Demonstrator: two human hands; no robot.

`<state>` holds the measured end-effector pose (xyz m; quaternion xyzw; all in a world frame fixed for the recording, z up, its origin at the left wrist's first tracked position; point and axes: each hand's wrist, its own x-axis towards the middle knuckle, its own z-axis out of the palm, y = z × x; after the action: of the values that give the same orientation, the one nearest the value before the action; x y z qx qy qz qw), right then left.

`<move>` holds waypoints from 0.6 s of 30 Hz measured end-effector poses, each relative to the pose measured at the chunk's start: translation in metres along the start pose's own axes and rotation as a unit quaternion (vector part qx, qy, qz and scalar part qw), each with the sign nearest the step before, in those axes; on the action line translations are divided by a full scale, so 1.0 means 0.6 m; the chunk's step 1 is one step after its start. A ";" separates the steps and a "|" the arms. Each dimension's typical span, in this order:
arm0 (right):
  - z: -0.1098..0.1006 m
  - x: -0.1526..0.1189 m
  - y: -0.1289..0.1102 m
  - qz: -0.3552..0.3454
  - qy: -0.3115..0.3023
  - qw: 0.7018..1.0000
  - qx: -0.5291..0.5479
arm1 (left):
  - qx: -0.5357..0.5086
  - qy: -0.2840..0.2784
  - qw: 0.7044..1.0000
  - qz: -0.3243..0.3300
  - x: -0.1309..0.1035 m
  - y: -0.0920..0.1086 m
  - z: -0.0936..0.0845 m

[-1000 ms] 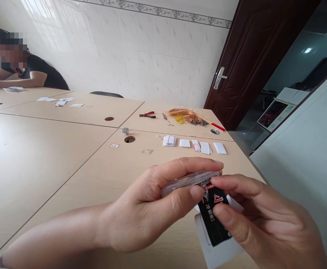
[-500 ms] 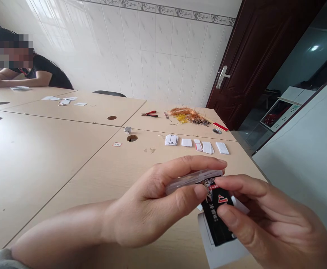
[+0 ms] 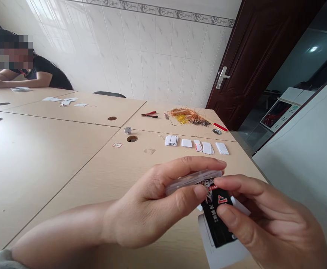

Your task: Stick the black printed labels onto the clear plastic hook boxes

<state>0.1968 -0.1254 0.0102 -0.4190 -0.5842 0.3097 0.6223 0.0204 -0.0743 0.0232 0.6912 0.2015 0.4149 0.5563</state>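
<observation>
Tilted between the thumb and fingers of my left hand (image 3: 163, 201) is a clear plastic card sleeve (image 3: 186, 182). A black printed card (image 3: 215, 224), with white and red lettering and a small picture, reaches up to the sleeve's lower edge. My right hand (image 3: 270, 216) pinches this card between thumb and index finger. Whether the card's top end is inside the sleeve I cannot tell, as my left thumb covers part of it. White paper (image 3: 211, 250) shows beneath the card, partly hidden by my right hand.
Beyond my hands lie stacks of white cards (image 3: 171, 140), red-handled pliers (image 3: 150, 114), a bundle of copper-coloured wire (image 3: 188, 114) and a table hole (image 3: 132, 138). Another person (image 3: 40, 71) sits at the far left. A dark door (image 3: 244, 56) stands behind the table.
</observation>
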 end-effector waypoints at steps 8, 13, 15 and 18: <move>-0.003 0.001 -0.002 -0.002 -0.010 1.000 -0.008 | 0.005 0.006 1.000 0.001 -0.003 -0.001 0.000; 0.000 -0.003 -0.002 0.007 -0.007 1.000 -0.010 | -0.012 0.004 1.000 -0.002 0.000 -0.003 0.001; 0.002 -0.005 -0.002 0.022 0.002 1.000 0.009 | -0.014 0.006 1.000 0.000 0.000 -0.003 0.000; 0.006 -0.008 -0.001 0.026 0.007 0.999 0.029 | -0.012 0.007 1.000 0.006 0.000 -0.004 0.000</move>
<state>0.1929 -0.1292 0.0082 -0.4180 -0.5593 0.3397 0.6301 0.0208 -0.0735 0.0212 0.6830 0.1964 0.4248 0.5607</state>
